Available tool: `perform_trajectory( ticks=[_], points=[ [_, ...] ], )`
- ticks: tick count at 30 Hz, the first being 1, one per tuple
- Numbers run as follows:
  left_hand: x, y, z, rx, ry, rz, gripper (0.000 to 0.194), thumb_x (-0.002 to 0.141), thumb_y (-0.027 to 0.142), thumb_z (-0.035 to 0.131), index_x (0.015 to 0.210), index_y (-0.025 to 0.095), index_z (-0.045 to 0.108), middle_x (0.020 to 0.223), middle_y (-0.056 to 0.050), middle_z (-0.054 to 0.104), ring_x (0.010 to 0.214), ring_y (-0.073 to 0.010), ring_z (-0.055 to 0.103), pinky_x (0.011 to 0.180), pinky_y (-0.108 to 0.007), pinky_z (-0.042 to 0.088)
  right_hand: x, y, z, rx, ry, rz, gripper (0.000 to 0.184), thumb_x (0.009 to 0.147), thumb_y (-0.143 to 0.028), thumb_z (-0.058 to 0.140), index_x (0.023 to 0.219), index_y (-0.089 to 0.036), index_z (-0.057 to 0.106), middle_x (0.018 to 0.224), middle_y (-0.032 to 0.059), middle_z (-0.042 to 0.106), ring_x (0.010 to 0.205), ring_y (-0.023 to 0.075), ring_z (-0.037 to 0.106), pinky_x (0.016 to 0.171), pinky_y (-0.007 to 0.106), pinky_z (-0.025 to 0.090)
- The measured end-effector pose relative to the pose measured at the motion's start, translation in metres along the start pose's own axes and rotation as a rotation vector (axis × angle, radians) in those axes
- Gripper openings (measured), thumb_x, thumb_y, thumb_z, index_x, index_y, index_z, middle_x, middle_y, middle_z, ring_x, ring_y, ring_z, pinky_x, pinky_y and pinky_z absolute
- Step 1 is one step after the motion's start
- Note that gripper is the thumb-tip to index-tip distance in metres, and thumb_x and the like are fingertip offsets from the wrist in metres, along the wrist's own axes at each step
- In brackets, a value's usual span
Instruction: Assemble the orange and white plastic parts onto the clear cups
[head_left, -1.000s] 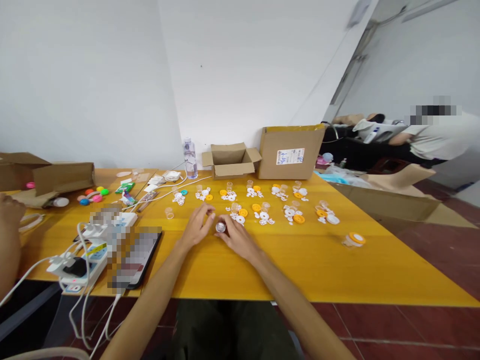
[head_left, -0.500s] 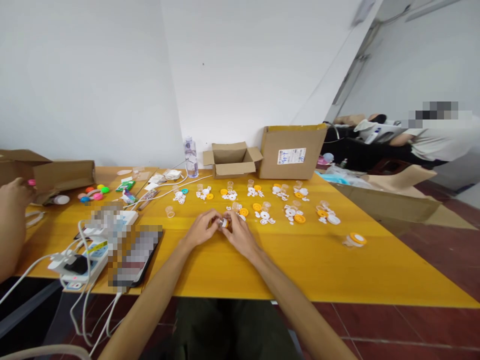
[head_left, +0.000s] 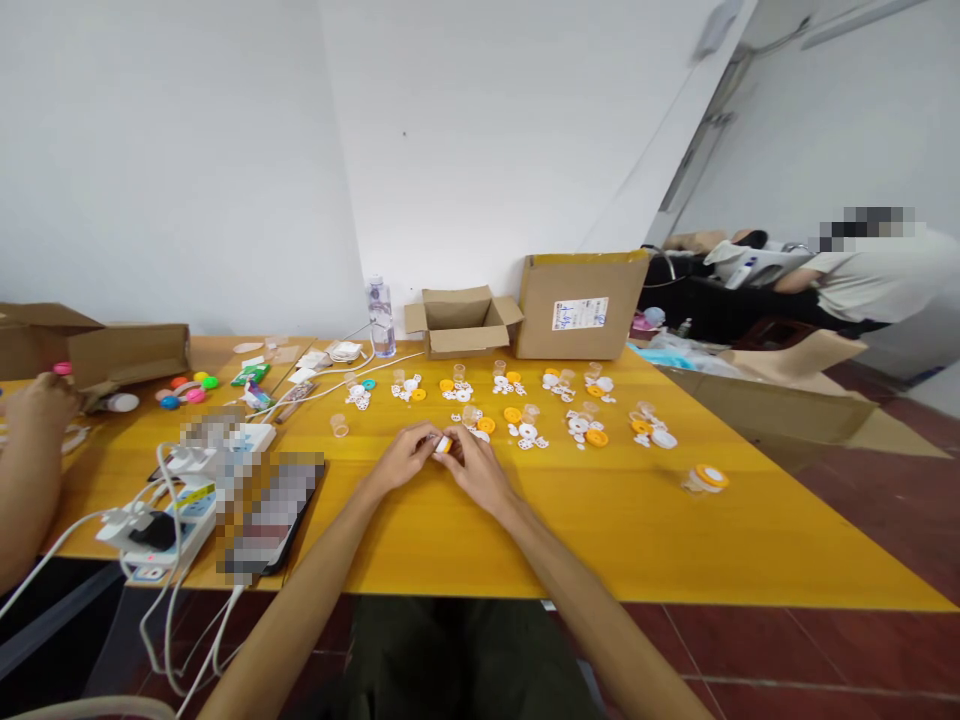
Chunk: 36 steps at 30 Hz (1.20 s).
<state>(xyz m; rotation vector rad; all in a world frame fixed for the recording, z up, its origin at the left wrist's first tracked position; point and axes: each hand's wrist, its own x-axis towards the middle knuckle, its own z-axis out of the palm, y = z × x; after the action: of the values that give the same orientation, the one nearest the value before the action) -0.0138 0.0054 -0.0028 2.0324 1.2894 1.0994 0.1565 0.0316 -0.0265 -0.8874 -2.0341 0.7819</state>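
Note:
Near the middle of the table, my left hand [head_left: 409,455] and my right hand [head_left: 472,465] meet with fingertips closed on a small orange-and-white round plastic piece [head_left: 444,445]. Fingers hide much of it. Just beyond my hands lie an orange ring [head_left: 486,426] and a clear plastic cup [head_left: 469,414]. Several small sets of orange discs, white perforated pieces [head_left: 527,431] and clear cups are spread in two rough rows. To the left stands a lone clear cup [head_left: 340,425]. A clear container with an orange lid [head_left: 709,478] lies on its own at the right.
At the back are an open cardboard box [head_left: 465,340], a larger closed carton [head_left: 577,308] and a water bottle [head_left: 381,315]. Power strips [head_left: 180,520] with cables and a phone [head_left: 277,515] lie left. Another person's hand [head_left: 45,410] holds something pink; another person [head_left: 870,275] sits right.
The held piece has turned slightly, showing more of its white and orange sides between my fingers. The other person's hand at the left has shifted slightly right and down.

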Motion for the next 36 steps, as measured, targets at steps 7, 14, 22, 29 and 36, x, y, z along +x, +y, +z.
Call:
perform_trajectory(
  ticks=[7,14,22,29,36],
  points=[
    [-0.0003,-0.0001,0.0005,-0.018,-0.005,-0.031,0.038,0.096,0.048,0.045,0.076,0.020,0.060,0.078,-0.002,0.062,0.076,-0.0175,0.056,0.077,-0.030,0.046,-0.0002,0.0006,0.0021,-0.023,0.036,-0.010,0.010,0.084,-0.024,0.063,0.094,-0.024,0.061,0.088,0.0028,0.071,0.081,0.0208,0.066,0.080,0.034,0.052],
    [-0.0006,-0.0017,0.0008,-0.065,-0.006,-0.060,0.037,0.096,0.047,0.047,0.078,0.019,0.062,0.078,-0.002,0.065,0.077,-0.0172,0.057,0.078,-0.030,0.048,-0.0002,0.0013,0.0021,-0.003,0.047,-0.029,0.008,0.084,-0.023,0.063,0.092,-0.024,0.063,0.087,0.0024,0.071,0.080,0.0202,0.065,0.079,0.033,0.052],
    [-0.0002,-0.0047,0.0020,-0.076,0.001,-0.053,0.034,0.095,0.044,0.048,0.078,0.018,0.062,0.078,-0.002,0.065,0.076,-0.0170,0.058,0.077,-0.030,0.048,0.0006,0.0011,0.0038,0.019,0.044,-0.005,0.008,0.083,-0.022,0.063,0.090,-0.024,0.063,0.087,0.0028,0.071,0.080,0.0203,0.066,0.079,0.033,0.052],
    [0.0006,-0.0056,-0.0004,-0.066,0.014,-0.061,0.032,0.095,0.042,0.049,0.078,0.018,0.065,0.080,-0.003,0.068,0.079,-0.0179,0.060,0.079,-0.031,0.049,-0.0002,0.0006,0.0024,0.021,0.054,-0.015,0.008,0.082,-0.021,0.063,0.089,-0.024,0.063,0.087,0.0031,0.071,0.080,0.0206,0.066,0.079,0.034,0.052],
    [0.0030,-0.0067,-0.0035,-0.087,0.096,-0.078,0.030,0.093,0.041,0.051,0.083,0.019,0.069,0.086,-0.004,0.072,0.083,-0.0183,0.062,0.084,-0.032,0.051,0.0009,0.0060,0.0069,0.106,0.039,0.014,0.014,0.081,-0.025,0.063,0.095,-0.024,0.061,0.090,0.0023,0.071,0.081,0.0197,0.067,0.078,0.034,0.054]
  ],
)
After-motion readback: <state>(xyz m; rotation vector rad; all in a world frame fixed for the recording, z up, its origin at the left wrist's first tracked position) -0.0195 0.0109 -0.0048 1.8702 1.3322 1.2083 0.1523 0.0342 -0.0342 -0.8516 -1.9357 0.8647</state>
